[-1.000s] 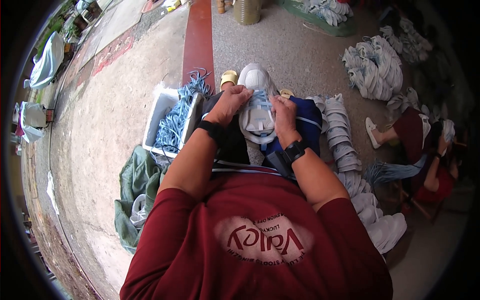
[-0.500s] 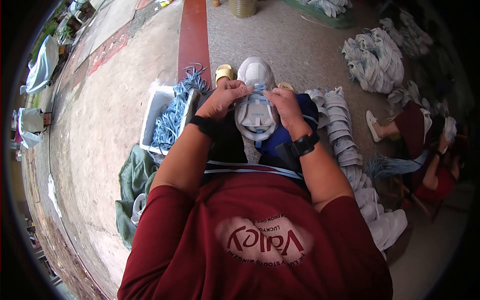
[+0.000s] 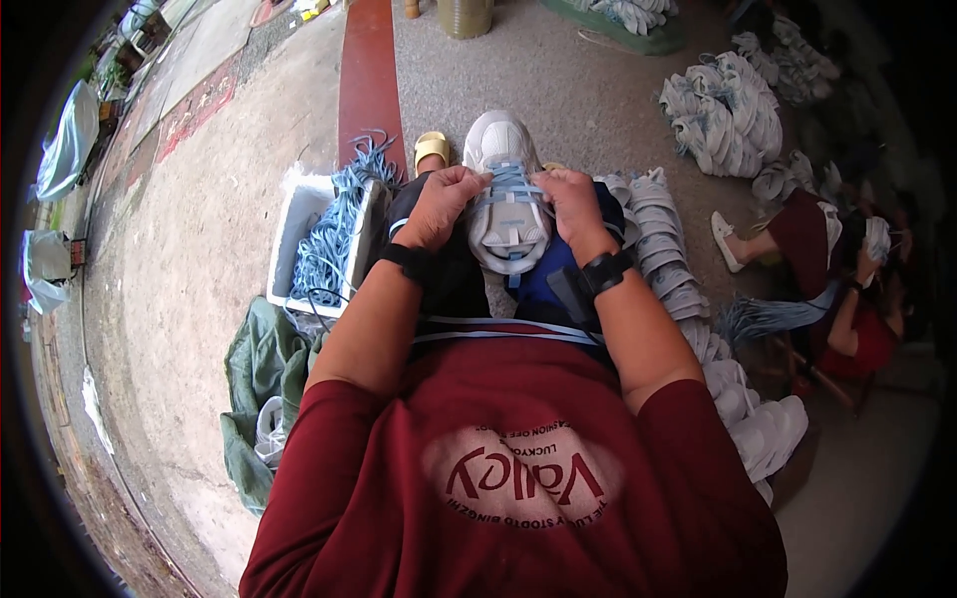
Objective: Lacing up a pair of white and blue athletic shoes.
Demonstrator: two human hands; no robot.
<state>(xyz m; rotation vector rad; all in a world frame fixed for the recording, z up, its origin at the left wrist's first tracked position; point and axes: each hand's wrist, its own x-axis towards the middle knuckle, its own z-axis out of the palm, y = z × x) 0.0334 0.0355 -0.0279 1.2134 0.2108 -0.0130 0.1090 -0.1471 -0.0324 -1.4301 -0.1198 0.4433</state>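
Observation:
A white sneaker (image 3: 495, 138) rests on my lap, toe pointing away from me and its tongue toward my body. Light blue shoelace (image 3: 511, 181) crosses its upper in several rows. At the left edge of the lacing, my left hand (image 3: 444, 204) is closed, thumb and fingertips pinched on the shoelace. On the opposite edge my right hand (image 3: 576, 204) pinches too, apparently on the other side of the lace; the exact strand is hidden by the fingers. Both wrists wear black bands.
A white foam box (image 3: 283, 239) of blue laces (image 3: 339, 234) stands at my left, beside a green sack (image 3: 261, 349). A row of nested white shoes (image 3: 668, 249) runs along my right. Farther right are a shoe pile (image 3: 726, 120) and a seated person (image 3: 867, 329).
My hands have drawn slightly apart, and more lace rows show between them. The whole view has shifted a little.

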